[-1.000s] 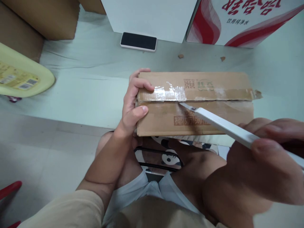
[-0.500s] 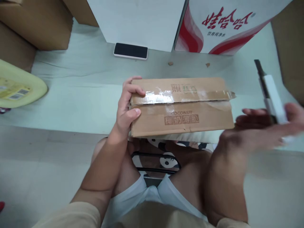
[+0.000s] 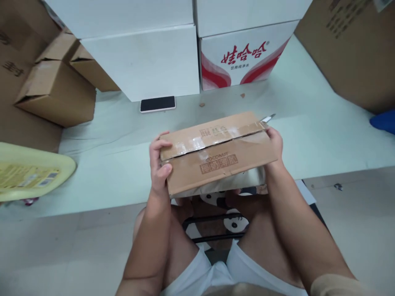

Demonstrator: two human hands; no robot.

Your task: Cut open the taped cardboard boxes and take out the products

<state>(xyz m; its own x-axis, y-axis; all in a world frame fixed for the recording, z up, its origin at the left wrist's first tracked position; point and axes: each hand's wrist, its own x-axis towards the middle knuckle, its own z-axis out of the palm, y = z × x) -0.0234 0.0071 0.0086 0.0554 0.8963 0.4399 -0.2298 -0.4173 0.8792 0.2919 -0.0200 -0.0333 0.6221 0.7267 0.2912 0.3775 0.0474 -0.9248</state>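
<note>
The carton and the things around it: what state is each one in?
Carton: top seam parted, flaps down
Left hand: gripping the carton's left end
Right hand: at the carton's right end, fingers mostly hidden
Knife: blade out, handle mostly hidden
Phone: lying flat, screen dark
White boxes: stacked

Taped carton [image 3: 217, 150]: 1. Blade [image 3: 269, 118]: 1. Grips [image 3: 275, 144]: 2. Phone-like device [image 3: 157, 104]: 1. Brown scraps [image 3: 202, 105]: 2. White boxes [image 3: 148, 65]: 4 visible, as 2 stacks of 2. Yellow bottle [image 3: 33, 172]: 1. Blue object [image 3: 384, 121], right edge: 1. Large brown carton [image 3: 354, 53], right: 1. Smaller brown boxes [image 3: 61, 98], left: at least 2; overlap, exact count uncertain.
</note>
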